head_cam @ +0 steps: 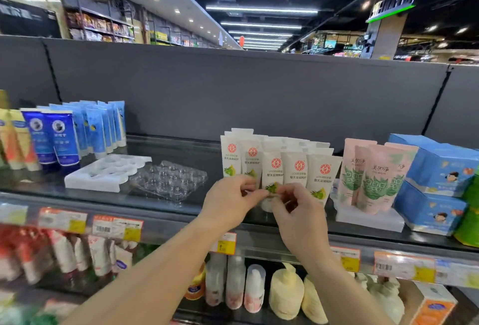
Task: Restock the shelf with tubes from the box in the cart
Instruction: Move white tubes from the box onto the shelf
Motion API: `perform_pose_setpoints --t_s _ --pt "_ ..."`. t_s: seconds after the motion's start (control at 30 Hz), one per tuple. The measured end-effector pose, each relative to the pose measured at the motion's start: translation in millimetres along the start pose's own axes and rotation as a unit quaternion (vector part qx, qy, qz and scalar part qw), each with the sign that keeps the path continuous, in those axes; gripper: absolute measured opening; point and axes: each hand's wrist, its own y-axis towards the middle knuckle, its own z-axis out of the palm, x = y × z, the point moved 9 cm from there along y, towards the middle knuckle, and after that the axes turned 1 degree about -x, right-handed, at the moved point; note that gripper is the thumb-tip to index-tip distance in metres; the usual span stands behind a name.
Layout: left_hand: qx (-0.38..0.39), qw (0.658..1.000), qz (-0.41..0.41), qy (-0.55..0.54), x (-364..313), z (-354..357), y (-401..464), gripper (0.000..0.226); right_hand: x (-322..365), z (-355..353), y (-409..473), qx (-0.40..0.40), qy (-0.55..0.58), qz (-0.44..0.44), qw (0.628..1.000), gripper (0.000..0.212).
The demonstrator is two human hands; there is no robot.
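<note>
Several white tubes (295,169) with red round logos stand cap-down in rows on the top shelf (160,202). Both my hands meet at the foot of the front middle white tube (272,169). My left hand (229,201) pinches its lower left side near the green print. On the right, the curled fingers of my right hand (298,210) hold its lower end, just above the white cap. The cart and the box are out of view.
Left of the white tubes lie a clear plastic tray (169,182) and a white moulded tray (103,171). Blue tubes (77,132) stand further left. Pink tubes (370,177) and blue boxes (438,182) stand to the right. Price tags line the shelf edge above bottles on the lower shelf.
</note>
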Motion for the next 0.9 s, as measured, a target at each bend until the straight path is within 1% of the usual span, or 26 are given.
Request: perform_pose_setpoints --t_s 0.03,0.13,0.3,0.4,0.5,0.53,0.6,0.63,0.67,0.77,0.9 --pt "-0.011 1.0 -0.001 -0.006 2 -8 -4 0.045 4 4 0 0.0 0.008 -0.001 1.0 0.014" --pt "-0.022 1.0 0.016 -0.006 12 -35 -23 0.036 19 25 -7 0.005 0.014 -0.009 1.0 0.016" --pt "-0.075 0.994 0.01 0.074 54 -103 -58 0.039 72 88 -31 0.048 0.013 -0.051 0.997 0.016" --pt "-0.097 0.99 -0.004 0.101 85 -167 -94 0.038 113 146 -51 0.082 0.012 -0.054 0.995 0.018" --pt "-0.122 0.982 -0.006 0.147 126 -249 -144 0.033 162 229 -86 0.142 -0.02 -0.072 0.987 0.033" --pt "-0.126 0.974 -0.022 0.188 147 -276 -159 0.037 179 260 -102 0.169 -0.046 -0.081 0.981 0.039" --pt "-0.131 0.944 -0.071 0.294 192 -329 -193 0.058 217 328 -136 0.219 -0.096 -0.132 0.962 0.054" --pt "-0.127 0.926 -0.104 0.34 217 -353 -211 0.062 236 358 -154 0.236 -0.108 -0.156 0.953 0.059" --pt "-0.122 0.912 -0.133 0.369 240 -377 -231 0.061 255 387 -173 0.254 -0.11 -0.168 0.946 0.06" --pt "-0.126 0.887 -0.204 0.396 294 -448 -293 0.063 311 461 -227 0.301 -0.102 -0.211 0.924 0.06" --pt "-0.142 0.843 -0.266 0.446 353 -534 -366 0.064 380 544 -291 0.366 -0.09 -0.261 0.889 0.058"
